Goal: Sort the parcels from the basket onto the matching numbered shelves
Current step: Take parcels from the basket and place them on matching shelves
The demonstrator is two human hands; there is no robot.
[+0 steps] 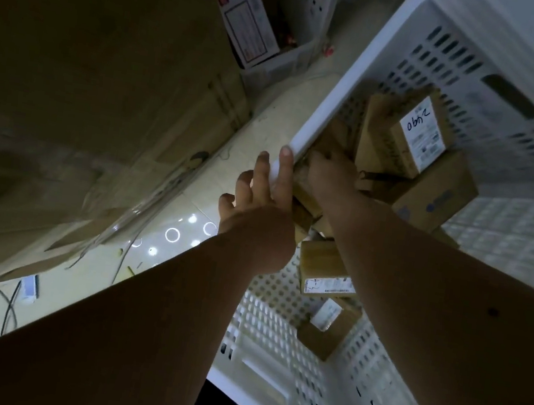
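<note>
A white perforated plastic basket (354, 80) fills the right half of the view and holds several brown cardboard parcels. One parcel (419, 134) has a white label with a handwritten number. My right hand (328, 173) reaches down inside the basket by its left wall, its fingers curled around a brown parcel (308, 194) there. My left hand (259, 198) rests on the basket's left rim with the fingers spread and straight, the thumb side hidden. Two more labelled parcels (324, 272) lie lower in the basket, under my right forearm.
A large brown carton (87, 81) wrapped in clear film stands on the left. Behind it a white crate holds a white-labelled box (247, 17). The pale tiled floor (164, 242) between carton and basket carries loose wires and scraps.
</note>
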